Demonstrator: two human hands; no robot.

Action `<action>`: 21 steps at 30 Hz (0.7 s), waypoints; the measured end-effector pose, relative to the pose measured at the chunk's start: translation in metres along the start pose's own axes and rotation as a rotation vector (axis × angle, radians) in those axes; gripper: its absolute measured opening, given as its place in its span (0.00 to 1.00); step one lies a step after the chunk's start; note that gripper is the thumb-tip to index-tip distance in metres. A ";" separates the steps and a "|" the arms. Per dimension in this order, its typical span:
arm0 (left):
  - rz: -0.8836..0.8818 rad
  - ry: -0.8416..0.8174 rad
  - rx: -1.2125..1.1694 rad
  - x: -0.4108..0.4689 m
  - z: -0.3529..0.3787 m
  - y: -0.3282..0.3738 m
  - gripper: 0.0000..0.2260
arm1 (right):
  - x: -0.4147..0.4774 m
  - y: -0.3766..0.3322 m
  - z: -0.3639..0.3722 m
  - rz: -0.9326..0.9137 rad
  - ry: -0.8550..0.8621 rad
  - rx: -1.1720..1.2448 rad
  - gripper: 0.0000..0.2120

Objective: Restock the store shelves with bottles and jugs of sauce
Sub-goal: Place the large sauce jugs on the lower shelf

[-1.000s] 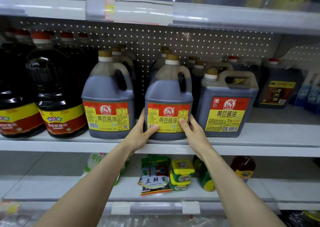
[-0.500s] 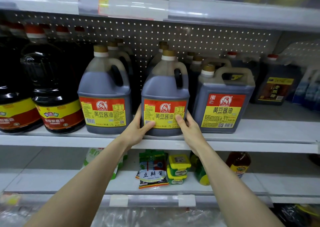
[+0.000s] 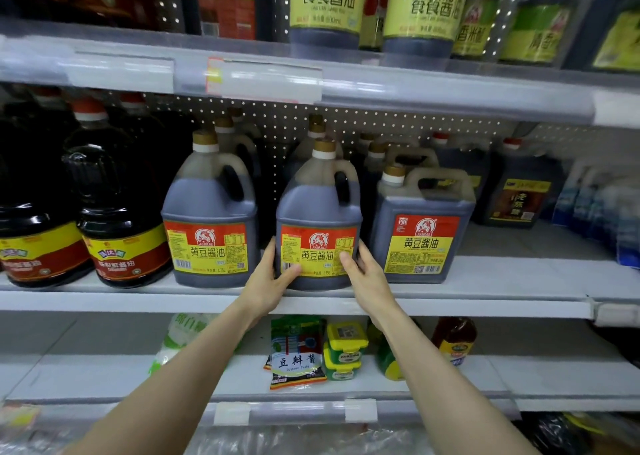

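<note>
Head view, the only one. Gripped low on both flanks, at label height: on one side by the left grip point(image 3: 273, 276), curled round with thumb across the label front; on the other by the right grip point(image 3: 363, 274), curled round likewise.

Found upright near the front edge of the middle shelf point(image 3: 502, 278): the middle jug point(image 3: 318, 208), between the matching jug point(image 3: 207, 208) toward the left end and the square jug point(image 3: 424, 236) toward the right end, apart from the first, close beside the second.

Probably being squared into the front row.

To do it well:
- Keep both palms low and level.
- Slide rather than lift.
- Turn until the label faces straight out.
- Line the base up with the neighbours' fronts.
- Avoid jerks, given the heavy liquid.
- Avoid tipping it past the shelf's front edge.
- Let go only once flat and steady.
</note>
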State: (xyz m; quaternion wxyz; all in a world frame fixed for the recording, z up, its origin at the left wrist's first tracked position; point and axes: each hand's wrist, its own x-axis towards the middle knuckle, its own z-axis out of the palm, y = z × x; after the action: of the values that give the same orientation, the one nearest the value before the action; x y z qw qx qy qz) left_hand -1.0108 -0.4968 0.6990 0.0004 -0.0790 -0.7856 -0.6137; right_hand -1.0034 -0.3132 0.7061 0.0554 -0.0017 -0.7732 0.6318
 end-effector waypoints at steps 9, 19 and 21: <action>0.036 0.137 0.013 -0.032 -0.017 0.069 0.27 | -0.035 -0.080 -0.022 -0.043 0.053 -0.033 0.28; 0.254 0.132 0.065 -0.089 -0.040 0.183 0.26 | -0.104 -0.186 -0.059 -0.192 0.154 -0.148 0.24; 0.300 0.130 0.049 -0.101 -0.040 0.205 0.25 | -0.117 -0.205 -0.067 -0.227 0.165 -0.139 0.23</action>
State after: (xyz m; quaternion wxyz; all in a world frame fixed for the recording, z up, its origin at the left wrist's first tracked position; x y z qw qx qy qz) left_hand -0.8896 -0.4997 0.8967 0.1449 -0.1556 -0.7779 -0.5913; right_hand -0.8673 -0.2973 0.9103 0.1898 0.0300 -0.8029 0.5643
